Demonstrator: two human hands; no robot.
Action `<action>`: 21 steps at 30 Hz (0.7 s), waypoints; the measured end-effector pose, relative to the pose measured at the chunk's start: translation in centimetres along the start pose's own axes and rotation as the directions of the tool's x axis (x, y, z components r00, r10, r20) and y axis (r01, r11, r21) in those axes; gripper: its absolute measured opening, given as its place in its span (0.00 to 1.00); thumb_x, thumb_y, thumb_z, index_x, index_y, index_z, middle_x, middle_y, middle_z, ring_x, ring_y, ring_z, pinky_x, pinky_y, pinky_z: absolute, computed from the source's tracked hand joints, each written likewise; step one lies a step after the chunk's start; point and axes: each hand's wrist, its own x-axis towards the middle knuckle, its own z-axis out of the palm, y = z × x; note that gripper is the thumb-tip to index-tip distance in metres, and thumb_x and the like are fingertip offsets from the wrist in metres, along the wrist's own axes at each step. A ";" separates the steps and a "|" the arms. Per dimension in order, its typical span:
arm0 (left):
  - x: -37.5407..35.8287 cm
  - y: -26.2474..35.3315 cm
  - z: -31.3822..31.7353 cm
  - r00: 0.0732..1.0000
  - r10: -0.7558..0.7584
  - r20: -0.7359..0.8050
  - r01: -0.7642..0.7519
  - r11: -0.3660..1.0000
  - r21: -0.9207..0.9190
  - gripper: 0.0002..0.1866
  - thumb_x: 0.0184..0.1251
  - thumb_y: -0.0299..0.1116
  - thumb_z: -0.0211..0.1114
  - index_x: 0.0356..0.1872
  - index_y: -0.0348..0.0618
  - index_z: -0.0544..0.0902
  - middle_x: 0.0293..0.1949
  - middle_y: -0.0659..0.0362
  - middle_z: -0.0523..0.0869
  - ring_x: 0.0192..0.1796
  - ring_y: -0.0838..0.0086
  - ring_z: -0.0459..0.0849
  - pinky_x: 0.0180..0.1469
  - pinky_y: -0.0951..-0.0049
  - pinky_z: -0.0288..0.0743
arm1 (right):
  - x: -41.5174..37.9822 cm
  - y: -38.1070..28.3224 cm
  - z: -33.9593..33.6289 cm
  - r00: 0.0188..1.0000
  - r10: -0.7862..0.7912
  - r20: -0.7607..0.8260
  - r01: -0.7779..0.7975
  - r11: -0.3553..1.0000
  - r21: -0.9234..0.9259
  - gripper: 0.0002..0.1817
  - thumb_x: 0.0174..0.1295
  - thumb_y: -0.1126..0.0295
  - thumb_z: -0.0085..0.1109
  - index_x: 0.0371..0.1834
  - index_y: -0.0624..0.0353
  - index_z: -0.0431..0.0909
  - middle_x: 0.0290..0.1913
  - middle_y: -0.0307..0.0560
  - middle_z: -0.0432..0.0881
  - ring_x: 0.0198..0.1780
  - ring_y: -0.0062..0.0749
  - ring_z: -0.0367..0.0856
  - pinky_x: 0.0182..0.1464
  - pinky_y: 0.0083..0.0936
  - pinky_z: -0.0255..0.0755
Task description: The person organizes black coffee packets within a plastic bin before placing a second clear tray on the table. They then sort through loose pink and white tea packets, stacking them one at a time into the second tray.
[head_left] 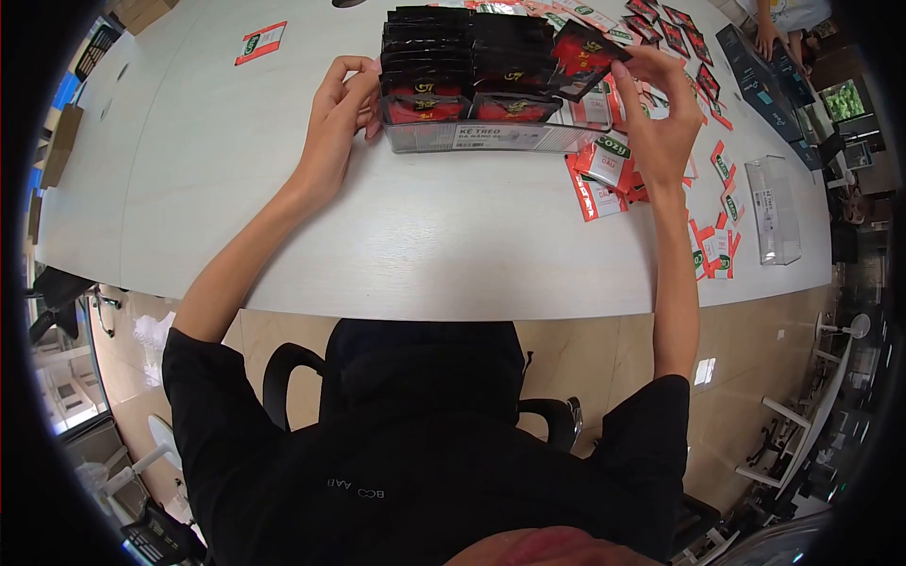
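A clear plastic box point(425, 140) with a printed label stands at the table's far middle. Rows of black-and-red coffee sachets point(514, 77) fill its left and middle parts upright. At the box's left end, my left hand point(340, 118) is closed against the wall and the sachets' edges. My right hand point(663, 108) pinches a tilted black-and-red sachet point(582, 61) by its right edge, above the box's right compartment. Some of that compartment's contents are hidden behind the sachet. Red-and-white Cozy tea sachets point(607, 162) lie in a pile beside the box, below my right hand.
Another clear plastic box point(774, 209) lies at the table's right. One Cozy sachet point(260, 43) rests at the far left. Loose black-and-red sachets point(675, 38) are scattered at the back right, near dark boxes point(755, 80) and another person's hand point(766, 38).
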 end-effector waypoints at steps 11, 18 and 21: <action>0.0 0.0 0.0 1.000 0.005 0.009 -0.004 1.000 -0.006 0.11 0.74 0.40 0.54 0.44 0.43 0.70 0.24 0.68 0.69 0.24 0.85 0.65 0.27 0.81 0.61 | 0.4 -0.7 -0.1 0.992 -0.126 -0.003 0.126 0.991 -0.039 0.11 0.59 0.74 0.65 0.46 0.54 0.83 0.40 0.39 0.81 0.40 0.26 0.80 0.45 0.25 0.73; 0.2 -0.2 -0.1 0.999 0.023 0.027 -0.022 1.000 -0.001 0.11 0.75 0.41 0.54 0.43 0.43 0.70 0.24 0.67 0.70 0.24 0.84 0.66 0.27 0.81 0.61 | -0.1 -11.7 -4.1 0.971 -0.154 0.181 0.026 0.826 0.564 0.05 0.62 0.79 0.55 0.39 0.67 0.79 0.36 0.49 0.80 0.36 0.27 0.77 0.40 0.23 0.69; 0.0 -0.1 -0.1 1.000 -0.001 0.029 0.001 1.000 -0.008 0.11 0.75 0.41 0.54 0.43 0.43 0.70 0.24 0.67 0.70 0.24 0.84 0.66 0.27 0.81 0.61 | 1.0 -16.7 -5.6 0.704 -0.547 0.454 0.027 0.659 0.752 0.10 0.60 0.76 0.56 0.43 0.55 0.83 0.41 0.42 0.84 0.39 0.28 0.81 0.38 0.23 0.71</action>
